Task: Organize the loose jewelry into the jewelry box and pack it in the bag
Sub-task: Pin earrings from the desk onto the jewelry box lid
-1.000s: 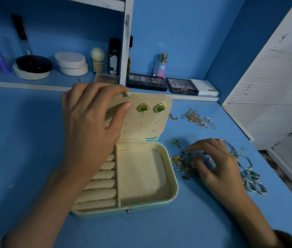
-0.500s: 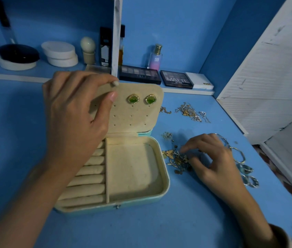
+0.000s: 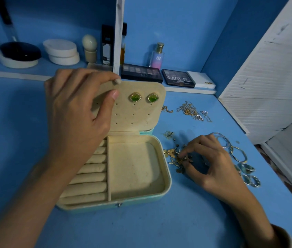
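Right hand (image 3: 211, 163) down along box (image 3: 168, 169) edge

One jewelry box (image 3: 141, 201) is in view, with one padded panel (image 3: 138, 120) that carries two green earrings (image 3: 135, 97). Seven ring rolls (image 3: 91, 178) can be counted in its left half, perhaps more under the wrist, and there is one open compartment (image 3: 134, 169). There are two hands: one left hand (image 3: 73, 111) and one right hand (image 3: 211, 158). Loose jewelry forms three groups: one chain tangle (image 3: 190, 110), one heap of gold pieces (image 3: 173, 156) and one cluster of silver hoops (image 3: 240, 156). Behind stand two eyeshadow palettes (image 3: 141, 73), one perfume bottle (image 3: 157, 56) and two stacked white tins (image 3: 61, 51).
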A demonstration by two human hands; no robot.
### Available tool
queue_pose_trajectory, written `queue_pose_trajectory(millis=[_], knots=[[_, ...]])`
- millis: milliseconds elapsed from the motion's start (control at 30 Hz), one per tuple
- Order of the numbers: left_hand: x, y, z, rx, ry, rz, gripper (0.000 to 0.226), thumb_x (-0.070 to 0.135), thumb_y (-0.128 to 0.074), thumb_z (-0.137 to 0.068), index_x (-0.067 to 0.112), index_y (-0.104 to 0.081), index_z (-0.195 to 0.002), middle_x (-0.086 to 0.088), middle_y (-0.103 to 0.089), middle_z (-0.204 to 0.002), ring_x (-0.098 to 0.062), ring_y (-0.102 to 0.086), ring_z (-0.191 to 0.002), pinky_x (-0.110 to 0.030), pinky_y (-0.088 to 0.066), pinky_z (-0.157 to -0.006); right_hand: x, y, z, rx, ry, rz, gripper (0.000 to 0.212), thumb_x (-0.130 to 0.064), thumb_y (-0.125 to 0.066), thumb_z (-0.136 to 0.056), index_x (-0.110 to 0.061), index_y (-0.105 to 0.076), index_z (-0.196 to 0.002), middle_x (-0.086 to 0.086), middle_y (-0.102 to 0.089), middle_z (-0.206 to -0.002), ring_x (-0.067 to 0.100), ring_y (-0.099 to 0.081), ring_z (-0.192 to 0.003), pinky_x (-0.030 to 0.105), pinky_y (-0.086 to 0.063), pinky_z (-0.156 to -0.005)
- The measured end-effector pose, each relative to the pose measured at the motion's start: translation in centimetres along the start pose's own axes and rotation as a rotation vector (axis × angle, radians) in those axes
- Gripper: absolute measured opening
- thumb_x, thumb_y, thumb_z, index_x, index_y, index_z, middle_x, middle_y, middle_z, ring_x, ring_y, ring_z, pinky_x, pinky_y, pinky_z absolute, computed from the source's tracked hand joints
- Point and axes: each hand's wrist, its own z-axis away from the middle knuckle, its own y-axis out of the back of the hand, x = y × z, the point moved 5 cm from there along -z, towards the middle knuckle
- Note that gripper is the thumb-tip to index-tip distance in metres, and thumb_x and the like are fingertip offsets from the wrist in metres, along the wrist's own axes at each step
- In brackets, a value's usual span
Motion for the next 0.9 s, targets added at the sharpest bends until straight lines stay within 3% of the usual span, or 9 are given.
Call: queue_pose_trajectory(millis=[333,567,900], knots=[[0.12,0.02,-0.03,-0.004,0.0,0.0,0.024,0.024,-0.055,-0.093,0.007,-0.066,-0.107,-0.01,-0.067,-0.101,-0.026,-0.045,-0.095,-0.036,-0.03,-0.08,0.1,0.05,0.01,0.012,-0.013,-0.019,0.012,-0.028,-0.057,-0.073,-0.023,-0.067,-0.077,-0.012,-0.058,-0.08,0.01,-0.051,-0.083,0.016,-0.037,-0.075],[0.16,0.09,-0.12,-0.008,0.002,-0.005,0.024,0.023,-0.056,-0.092,0.007,-0.066,-0.107,-0.011,-0.067,-0.1,-0.025,-0.043,-0.094,-0.035,-0.029,-0.078,0.11,0.04,0.0,0.026,-0.016,-0.018,0.007,-0.017,-0.061,-0.073,-0.019,-0.068,-0.075,-0.009,-0.059,-0.079,0.011,-0.052,-0.082,0.014,-0.037,-0.076],[0.36,0.22,-0.21,-0.007,0.001,-0.01,0.023,0.021,-0.058,-0.091,0.007,-0.066,-0.106,-0.011,-0.066,-0.098,-0.023,-0.042,-0.095,-0.024,-0.019,-0.078,-0.13,0.46,-0.18,0.054,-0.054,-0.15,0.008,-0.013,-0.065,-0.075,-0.021,-0.067,-0.074,-0.009,-0.061,-0.079,0.015,-0.054,-0.082,0.02,-0.039,-0.074]])
